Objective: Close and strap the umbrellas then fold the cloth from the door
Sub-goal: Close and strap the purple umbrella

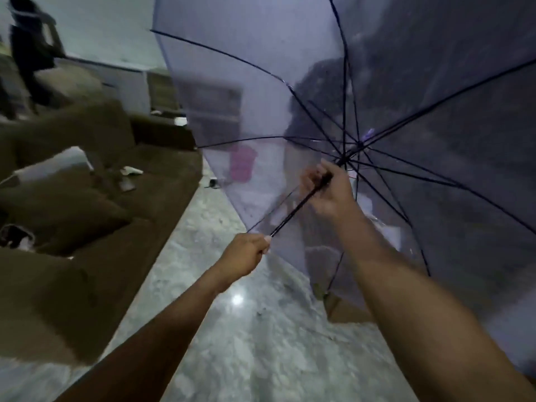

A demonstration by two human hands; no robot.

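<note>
An open, see-through purple umbrella (290,68) with dark ribs fills the upper right, its canopy spread and tilted away from me. Its black shaft (295,208) runs from lower left up to the hub. My left hand (246,253) grips the handle end of the shaft. My right hand (327,190) is curled round the shaft just below the runner, near where the ribs meet. The cloth and the door are not in view.
A brown sofa (95,198) with cushions and small items runs along the left. A person (29,50) stands at the far left back. A pink object (243,166) shows through the canopy. A cardboard box (345,311) sits on the marbled floor (246,343).
</note>
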